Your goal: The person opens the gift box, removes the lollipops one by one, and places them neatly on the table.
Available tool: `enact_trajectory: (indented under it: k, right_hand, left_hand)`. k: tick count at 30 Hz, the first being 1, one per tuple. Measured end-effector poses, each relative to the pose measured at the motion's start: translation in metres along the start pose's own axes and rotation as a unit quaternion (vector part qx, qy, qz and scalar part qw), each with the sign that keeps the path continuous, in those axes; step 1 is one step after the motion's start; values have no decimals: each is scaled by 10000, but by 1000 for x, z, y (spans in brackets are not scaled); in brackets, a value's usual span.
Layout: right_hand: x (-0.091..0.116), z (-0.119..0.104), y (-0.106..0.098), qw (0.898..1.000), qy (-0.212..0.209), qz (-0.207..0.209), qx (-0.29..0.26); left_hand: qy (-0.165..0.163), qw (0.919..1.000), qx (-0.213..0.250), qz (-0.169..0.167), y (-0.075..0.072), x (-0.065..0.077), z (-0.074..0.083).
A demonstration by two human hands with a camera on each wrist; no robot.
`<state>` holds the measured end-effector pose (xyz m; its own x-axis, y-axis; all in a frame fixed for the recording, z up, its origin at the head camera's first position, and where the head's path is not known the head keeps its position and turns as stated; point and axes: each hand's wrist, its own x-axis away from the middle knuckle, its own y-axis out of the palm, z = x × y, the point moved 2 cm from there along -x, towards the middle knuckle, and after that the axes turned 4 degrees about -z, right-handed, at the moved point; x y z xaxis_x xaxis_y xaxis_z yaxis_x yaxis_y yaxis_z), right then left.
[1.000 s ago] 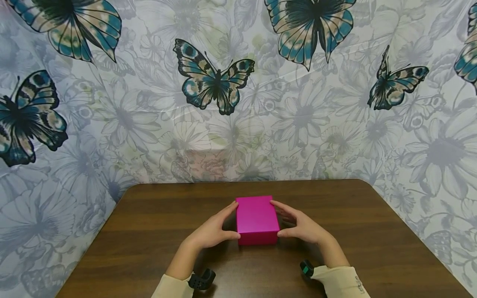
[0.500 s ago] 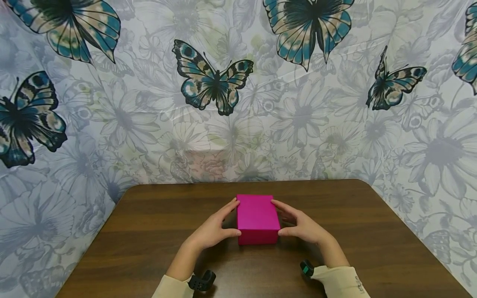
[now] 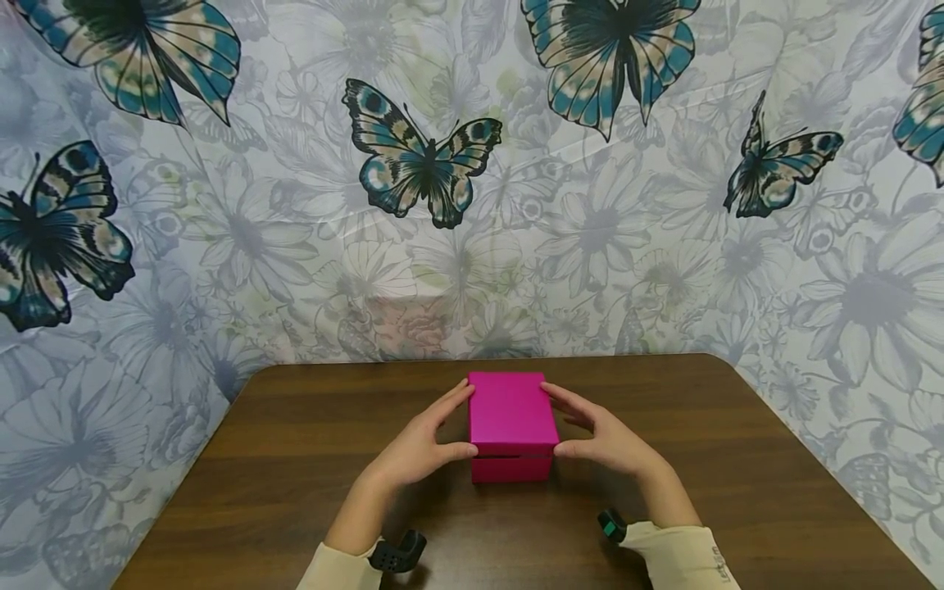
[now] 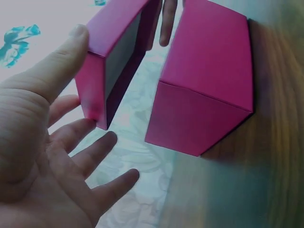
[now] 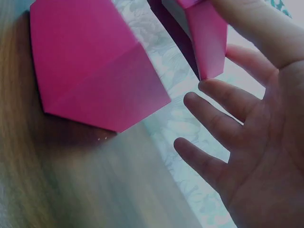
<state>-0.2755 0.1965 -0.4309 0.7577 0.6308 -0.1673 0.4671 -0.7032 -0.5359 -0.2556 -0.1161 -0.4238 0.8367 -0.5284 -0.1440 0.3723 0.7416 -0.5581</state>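
A bright pink box lid (image 3: 514,408) is raised off its matching box base (image 3: 511,470), which stands on the table. My left hand (image 3: 420,447) pinches the lid's left side between thumb and fingers. On the opposite side my right hand (image 3: 608,438) holds it the same way. In the left wrist view the lid (image 4: 92,83) shows a pale inside, with a gap between it and the base (image 4: 209,57). The right wrist view shows the base (image 5: 90,52) with its near corner on the wood; its inside is hidden in every view.
The brown wooden table (image 3: 295,492) reaches back to a hanging cloth (image 3: 590,287) printed with flowers and butterflies. Dark bands sit at both wrists, a black band (image 3: 398,552) on the left and one with a green patch (image 3: 611,525) on the right.
Both hands have moved up with the lid, which has risen from the base. A dark slit now shows between lid and base; the base has stayed in place.
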Motion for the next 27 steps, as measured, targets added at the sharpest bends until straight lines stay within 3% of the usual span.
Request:
enact_trajectory:
  k: [7,15,20,27]
  right_hand:
    - [-1,-8,-2,9991,-424,56,-13]
    - [-3,-15,2,9989,-405,195,117]
    - [-7,-18,6,9946,-542,718,520]
    - [-10,-24,10,9783,-450,1615,1220]
  left_hand:
    - [-23,9993,30,362,-6,3,7]
    - [-18,9974,152,697,-8,4,12]
    - [10,9963,126,852,-10,4,14]
    - [204,9948,159,984,-10,6,21]
